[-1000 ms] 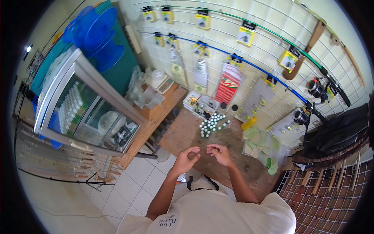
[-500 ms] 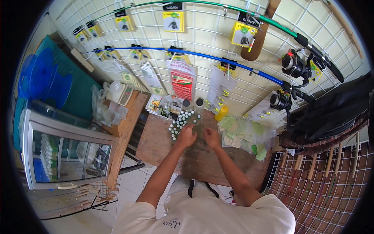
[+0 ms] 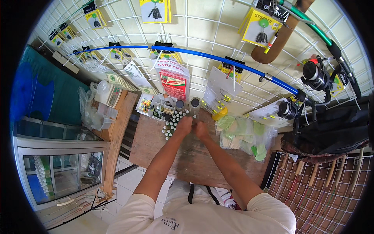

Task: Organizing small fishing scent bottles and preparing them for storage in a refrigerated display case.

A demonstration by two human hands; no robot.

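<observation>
My left hand (image 3: 184,126), fingers curled, is beside a cluster of small white-capped bottles (image 3: 169,127) on the wooden table. Just to its right, my right hand (image 3: 201,130) is closed, thumb side turned toward the left hand. What either hand grips, if anything, is hidden by the fingers. A white cap (image 3: 194,116) shows just beyond the gap between the hands. Behind them stand two clear containers with dark round lids, the left lid (image 3: 179,104) and the right lid (image 3: 195,102) side by side.
The wooden table (image 3: 150,146) meets a white wire grid hung with fishing tackle. Plastic packets of green and pale pieces (image 3: 243,132) lie right, near a yellow bottle (image 3: 220,113). A divided tray (image 3: 163,106) sits back left. Left is a glass-fronted cabinet (image 3: 64,171).
Both hands have moved farther away over the table and closer together. The right hand has come left toward the left hand. The whole view has shifted slightly.
</observation>
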